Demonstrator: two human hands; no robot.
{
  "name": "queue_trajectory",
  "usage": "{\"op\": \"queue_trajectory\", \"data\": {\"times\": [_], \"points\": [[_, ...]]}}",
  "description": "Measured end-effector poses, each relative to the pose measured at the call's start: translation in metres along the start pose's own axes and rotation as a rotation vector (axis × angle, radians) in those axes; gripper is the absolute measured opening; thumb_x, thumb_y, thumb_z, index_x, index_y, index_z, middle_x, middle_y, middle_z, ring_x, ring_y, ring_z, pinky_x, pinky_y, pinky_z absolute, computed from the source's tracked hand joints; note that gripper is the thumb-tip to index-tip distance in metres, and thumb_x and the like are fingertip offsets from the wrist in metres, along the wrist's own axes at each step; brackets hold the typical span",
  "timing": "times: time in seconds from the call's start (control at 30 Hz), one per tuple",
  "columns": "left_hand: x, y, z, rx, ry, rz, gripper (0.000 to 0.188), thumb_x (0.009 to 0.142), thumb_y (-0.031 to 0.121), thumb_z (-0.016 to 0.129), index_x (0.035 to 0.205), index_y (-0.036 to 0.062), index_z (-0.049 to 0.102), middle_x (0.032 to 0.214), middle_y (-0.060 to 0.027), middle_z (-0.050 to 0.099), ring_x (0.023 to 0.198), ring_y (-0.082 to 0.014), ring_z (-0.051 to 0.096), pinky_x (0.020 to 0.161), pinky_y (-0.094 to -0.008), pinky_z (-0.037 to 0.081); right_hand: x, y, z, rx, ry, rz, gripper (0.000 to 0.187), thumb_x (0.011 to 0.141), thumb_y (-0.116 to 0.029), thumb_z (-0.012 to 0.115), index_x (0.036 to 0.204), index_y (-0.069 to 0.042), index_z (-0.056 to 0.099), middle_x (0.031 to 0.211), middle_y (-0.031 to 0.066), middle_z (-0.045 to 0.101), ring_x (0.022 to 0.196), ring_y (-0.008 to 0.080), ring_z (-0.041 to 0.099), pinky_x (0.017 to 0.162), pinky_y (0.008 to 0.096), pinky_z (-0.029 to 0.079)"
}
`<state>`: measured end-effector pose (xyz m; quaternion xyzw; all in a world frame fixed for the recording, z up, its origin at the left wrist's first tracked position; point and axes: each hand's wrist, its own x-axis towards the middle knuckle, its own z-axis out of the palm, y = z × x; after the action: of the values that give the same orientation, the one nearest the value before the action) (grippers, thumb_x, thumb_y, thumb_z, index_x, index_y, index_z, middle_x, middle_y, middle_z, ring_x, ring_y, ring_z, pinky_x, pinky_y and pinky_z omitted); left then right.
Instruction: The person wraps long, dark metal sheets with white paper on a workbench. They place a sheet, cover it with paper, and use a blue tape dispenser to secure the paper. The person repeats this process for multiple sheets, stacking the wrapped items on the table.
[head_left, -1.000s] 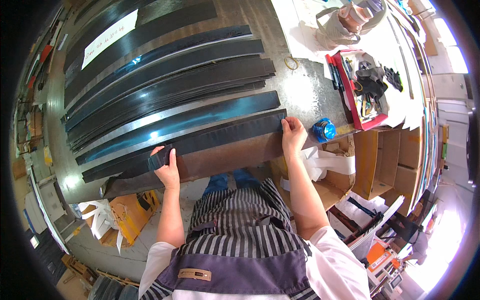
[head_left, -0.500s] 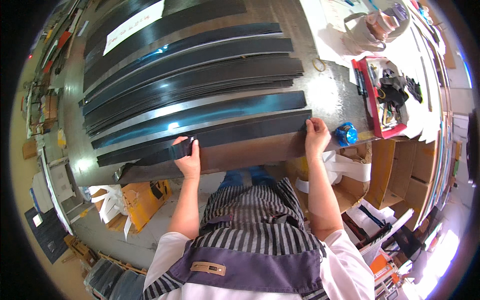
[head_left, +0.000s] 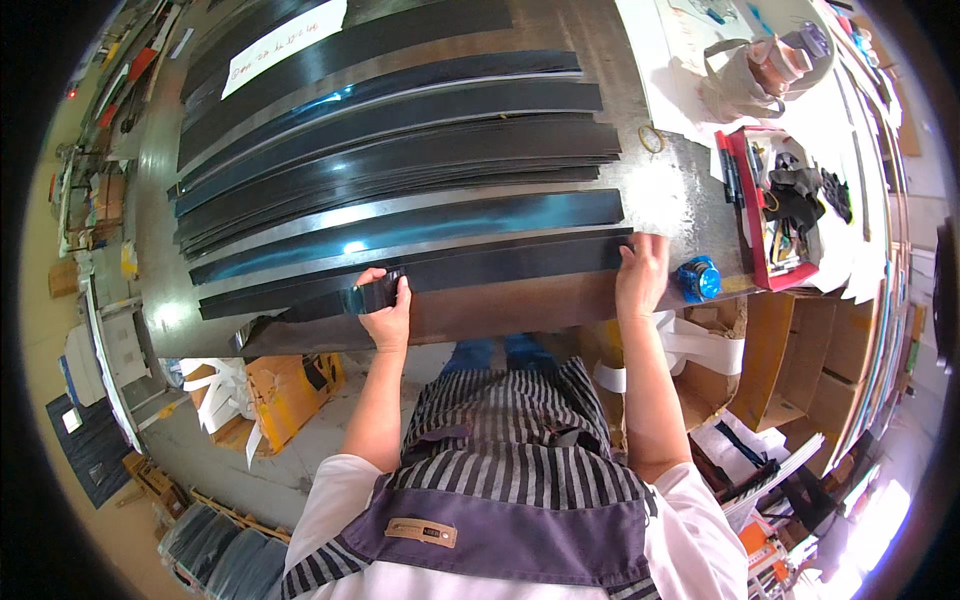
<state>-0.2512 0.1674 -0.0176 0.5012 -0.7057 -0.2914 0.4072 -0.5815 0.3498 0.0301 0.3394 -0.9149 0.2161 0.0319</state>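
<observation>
Along the table's near edge lies a long dark strip (head_left: pixel 520 262), running left to right. My right hand (head_left: pixel 643 280) is closed at its right end, thumb and fingers pinching the corner. Near the strip's middle, my left hand (head_left: pixel 388 318) grips a glossy dark film (head_left: pixel 372 296) between thumb and fingers. The film's loose length trails left along the near edge, its tip curling up. Just beyond lies a shiny blue-black strip (head_left: pixel 420 225). Farther back is a stack of dark strips (head_left: pixel 400 165).
A handwritten paper sheet (head_left: pixel 285 48) lies on the far strips. To my right are a blue round object (head_left: pixel 699 279), a red-sided box (head_left: pixel 765 225) of tools and a bag (head_left: pixel 745 80). Cardboard boxes (head_left: pixel 290 395) with white scraps stand below the table edge.
My right hand has shifted slightly at the strip's end, its fingers now more bent over. My left hand still holds the film. The whole view has shifted a little.
</observation>
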Motion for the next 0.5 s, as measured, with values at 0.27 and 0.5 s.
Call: {"op": "queue_trajectory", "data": {"times": [0.27,0.5], "points": [[-0.004,-0.014,0.001,-0.049,-0.010,-0.009,0.037,0.077,0.001,0.079,0.105,0.0035,0.055,0.102,-0.0060,0.058,0.090,-0.0180,0.058,0.084,-0.0310,0.050,-0.005,-0.034,0.001,-0.199,-0.168,0.000,0.062,0.079,-0.044,0.076,0.115,0.001,0.055,0.116,0.0149,0.056,0.108,0.0337,0.052,0.092,0.0439,0.043],[0.000,-0.004,0.000,-0.032,0.003,0.022,0.035,0.079,0.003,0.079,0.105,0.0043,0.056,0.100,-0.0055,0.058,0.088,-0.0172,0.058,0.083,-0.0315,0.051,-0.009,-0.040,0.009,-0.283,-0.137,0.052,0.086,0.064,-0.063,0.078,0.118,0.000,0.055,0.117,0.0118,0.055,0.111,0.0315,0.052,0.094,0.0438,0.041]]}}
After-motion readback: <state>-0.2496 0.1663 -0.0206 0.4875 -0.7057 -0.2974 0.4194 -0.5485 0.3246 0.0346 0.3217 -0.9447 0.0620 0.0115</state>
